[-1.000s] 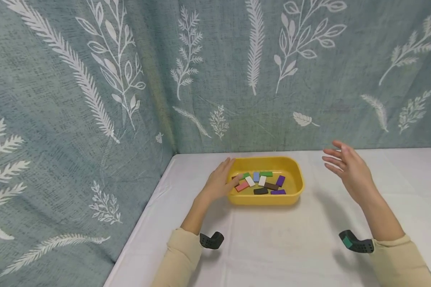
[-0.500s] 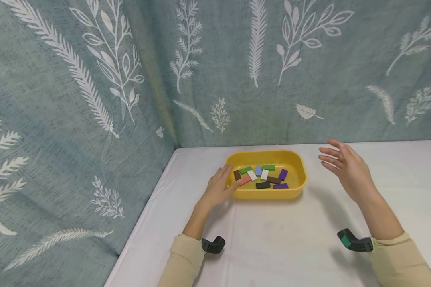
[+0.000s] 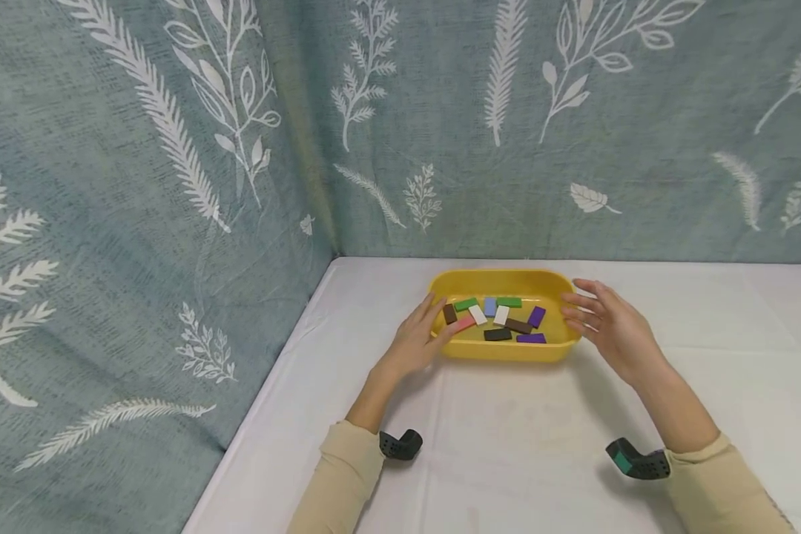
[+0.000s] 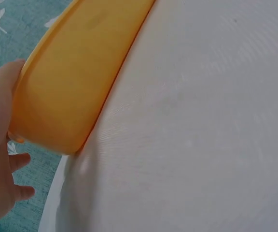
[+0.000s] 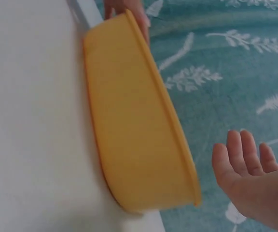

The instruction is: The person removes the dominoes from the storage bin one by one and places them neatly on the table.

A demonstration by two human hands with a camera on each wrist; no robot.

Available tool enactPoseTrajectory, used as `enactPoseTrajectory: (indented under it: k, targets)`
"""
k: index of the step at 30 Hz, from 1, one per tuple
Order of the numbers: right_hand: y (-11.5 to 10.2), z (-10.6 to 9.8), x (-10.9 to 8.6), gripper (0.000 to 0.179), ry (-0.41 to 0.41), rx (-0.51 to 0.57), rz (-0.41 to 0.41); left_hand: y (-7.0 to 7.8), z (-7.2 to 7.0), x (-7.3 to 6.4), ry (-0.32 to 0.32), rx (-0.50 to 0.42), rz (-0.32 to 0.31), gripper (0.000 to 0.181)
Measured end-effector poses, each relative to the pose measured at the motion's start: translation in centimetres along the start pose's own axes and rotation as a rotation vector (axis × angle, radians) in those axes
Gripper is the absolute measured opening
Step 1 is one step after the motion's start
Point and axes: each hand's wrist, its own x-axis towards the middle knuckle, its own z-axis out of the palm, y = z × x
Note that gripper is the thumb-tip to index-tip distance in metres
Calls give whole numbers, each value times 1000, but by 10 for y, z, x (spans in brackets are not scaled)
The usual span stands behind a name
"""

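Observation:
A yellow plastic tray (image 3: 507,351) stands on the white cloth, with small coloured blocks lying in it. My left hand (image 3: 410,341) holds the tray's left end: the thumb crosses the front rim, and the fingers lie along the left end. In the left wrist view, the outer left fingers (image 4: 23,192) are apart from the tray wall (image 4: 81,77). My right hand (image 3: 614,326) is beside the tray's right end, fingers relaxed and apart. In the right wrist view, the right hand (image 5: 255,179) shows a gap to the tray (image 5: 134,116).
The blocks include a black block (image 3: 497,335), a purple block (image 3: 537,317), a pink block (image 3: 463,323) and a blue block (image 3: 490,306). Leaf-patterned green-blue curtains (image 3: 454,200) hang behind and left of the table (image 3: 507,437).
My right hand has moved left, up to the tray's right end. The left hand stays at the tray's left end. The head view has shifted slightly.

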Motion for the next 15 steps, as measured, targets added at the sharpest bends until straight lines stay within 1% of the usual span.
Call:
enactPoseTrajectory:
  k: [2,6,10,12,15]
  targets:
    - [5,6,4,36,-14,-9,11,-1,0,0,8,-2,1,64]
    - [12,13,13,48,-23,-22,25,0,-2,-1,26,-14,6,64]
    - [16,17,21,60,-12,-42,53,2,-2,-2,19,-21,0,64]
    - [18,19,25,66,-2,-73,67,3,-2,-2,12,-21,-4,63]
    - [21,23,33,68,9,-182,78,3,-1,-2,2,-14,-8,61]
